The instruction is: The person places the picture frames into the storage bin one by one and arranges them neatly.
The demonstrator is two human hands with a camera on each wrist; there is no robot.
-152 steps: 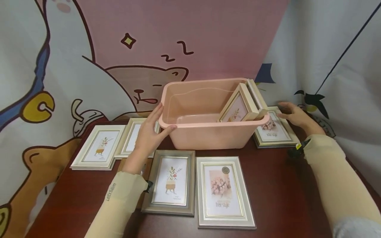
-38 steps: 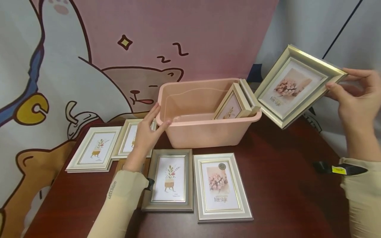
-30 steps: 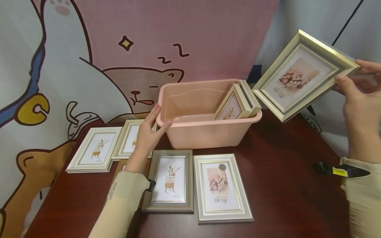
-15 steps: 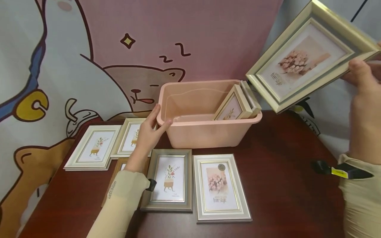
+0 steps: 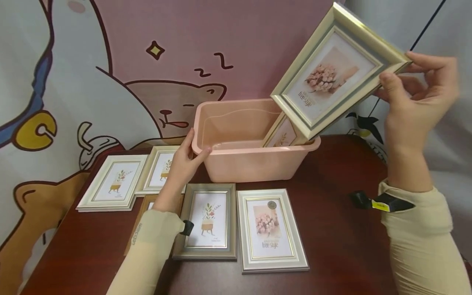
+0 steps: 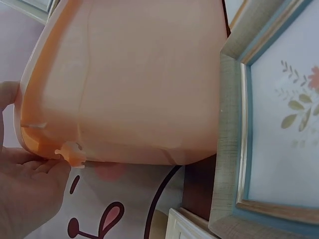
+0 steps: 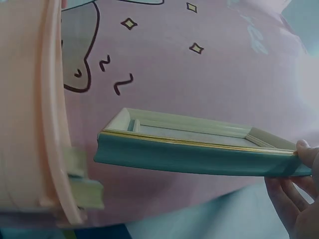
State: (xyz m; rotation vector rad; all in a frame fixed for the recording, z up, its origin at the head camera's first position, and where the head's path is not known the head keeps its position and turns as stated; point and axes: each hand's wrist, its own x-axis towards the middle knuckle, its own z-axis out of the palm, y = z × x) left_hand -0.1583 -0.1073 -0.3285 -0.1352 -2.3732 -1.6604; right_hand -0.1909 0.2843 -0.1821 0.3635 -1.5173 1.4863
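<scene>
Pinching a picture frame [image 5: 341, 71], right hand [image 5: 420, 90] now nearer bin [image 5: 254, 166], left hand [image 5: 182, 162] gripping its rim [image 5: 254, 151]

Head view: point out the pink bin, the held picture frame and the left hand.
Pink bin [image 5: 258, 164]: head view, on its front wall.
Held picture frame [image 5: 332, 76]: head view, on its picture.
Left hand [image 5: 180, 164]: head view, on the back of the hand.

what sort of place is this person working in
Probably an indoor tabletop work corner, perhaps a staged one: a dark reddish table stands before a cartoon-print backdrop, with picture frames laid out near a pink bin.
</scene>
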